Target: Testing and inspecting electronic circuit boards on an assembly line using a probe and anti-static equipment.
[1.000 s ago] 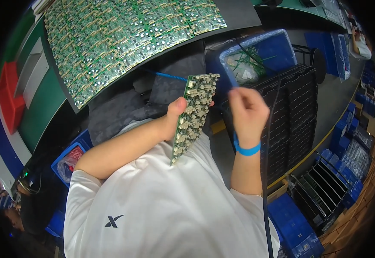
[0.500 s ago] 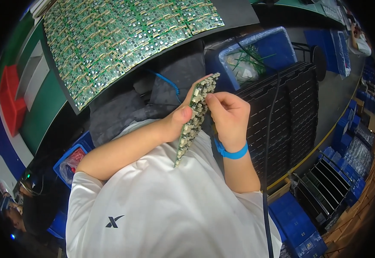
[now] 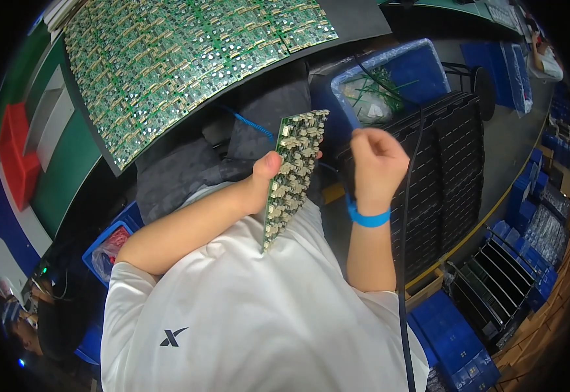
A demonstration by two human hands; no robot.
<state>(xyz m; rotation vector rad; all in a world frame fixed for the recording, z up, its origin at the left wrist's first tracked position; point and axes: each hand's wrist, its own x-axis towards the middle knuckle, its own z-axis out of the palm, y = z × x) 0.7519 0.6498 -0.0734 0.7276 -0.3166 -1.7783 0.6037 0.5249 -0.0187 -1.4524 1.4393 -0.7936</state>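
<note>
While the left hand [image 3: 263, 183] is clasping the board [image 3: 293, 178] thumb-to-fingers, the right hand [image 3: 379, 163] is hovering apart, rightward of it, fingers bending inward; whether pinching anything, cannot tell.

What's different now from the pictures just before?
The right hand reached the circuit board, then moved back right, away from it; whether it pinches anything is unclear. The board turned to show more of its face. The left hand still grips it, and the spread-out green boards stayed put.
</note>
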